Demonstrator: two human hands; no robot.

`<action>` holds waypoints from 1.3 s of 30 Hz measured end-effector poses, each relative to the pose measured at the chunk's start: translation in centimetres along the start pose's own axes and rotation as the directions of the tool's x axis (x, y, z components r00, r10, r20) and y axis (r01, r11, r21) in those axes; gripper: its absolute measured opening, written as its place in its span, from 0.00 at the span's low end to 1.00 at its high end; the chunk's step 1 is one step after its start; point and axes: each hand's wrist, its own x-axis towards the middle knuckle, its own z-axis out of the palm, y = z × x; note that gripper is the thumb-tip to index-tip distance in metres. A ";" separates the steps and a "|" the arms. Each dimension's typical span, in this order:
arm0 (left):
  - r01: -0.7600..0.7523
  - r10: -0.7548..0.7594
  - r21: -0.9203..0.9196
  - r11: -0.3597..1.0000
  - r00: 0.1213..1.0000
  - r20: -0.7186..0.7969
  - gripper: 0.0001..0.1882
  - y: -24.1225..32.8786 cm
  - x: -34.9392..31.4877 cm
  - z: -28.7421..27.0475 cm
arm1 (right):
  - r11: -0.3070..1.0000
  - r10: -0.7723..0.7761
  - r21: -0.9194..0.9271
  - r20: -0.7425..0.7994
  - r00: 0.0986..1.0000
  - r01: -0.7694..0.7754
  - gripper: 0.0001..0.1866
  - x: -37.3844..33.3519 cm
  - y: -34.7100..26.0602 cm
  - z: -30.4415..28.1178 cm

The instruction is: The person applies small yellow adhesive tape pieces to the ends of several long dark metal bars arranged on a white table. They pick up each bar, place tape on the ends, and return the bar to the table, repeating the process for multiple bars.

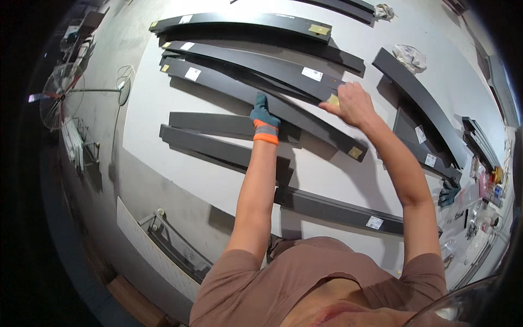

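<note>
My left hand (265, 119), in a dark green glove with an orange cuff, is closed on the middle of a long dark grey strip (218, 87), its under-side fingers hidden. That strip slants across the table, with a white label near its far-left end and a yellow sticker (354, 152) at its right end. My bare right hand (355, 104) is closed at the right end of another labelled dark grey strip (245, 61), just behind the first. A yellow sticker (333, 100) shows beside its thumb.
More dark strips lie on the white table (348, 182): a pair (218, 147) nearer me, a front one (327, 206), a back one (245, 22) and a curved-looking one (419, 103) at right. An empty dark glove (449, 192) rests near clutter. A fan (62, 95) stands left.
</note>
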 end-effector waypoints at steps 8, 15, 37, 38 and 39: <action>-0.011 -0.004 0.093 0.996 0.988 0.152 0.19 -1.0 4.5 -3.5 | 0.983 -0.139 0.085 -0.247 0.959 0.164 0.32 -10.2 -0.5 6.3; 0.040 0.047 -0.256 0.966 0.944 0.325 0.31 0.3 0.2 -1.0 | 0.986 -0.115 0.087 -0.250 0.961 0.140 0.31 -11.4 2.0 6.9; -0.020 0.035 -0.065 0.998 0.971 0.238 0.20 2.7 -10.7 -1.5 | 0.991 0.124 -0.040 -0.091 0.988 -0.128 0.53 -21.1 -1.1 -0.4; -0.026 0.040 -0.063 0.998 0.971 0.236 0.19 3.1 -12.6 -2.3 | 0.984 0.179 -0.023 0.041 0.983 -0.178 0.54 -21.9 -2.7 -2.4; -0.041 0.064 -0.087 0.995 0.960 0.273 0.15 3.3 -14.5 -2.9 | 0.989 0.146 -0.032 -0.014 0.989 -0.146 0.55 -23.2 -3.0 -2.3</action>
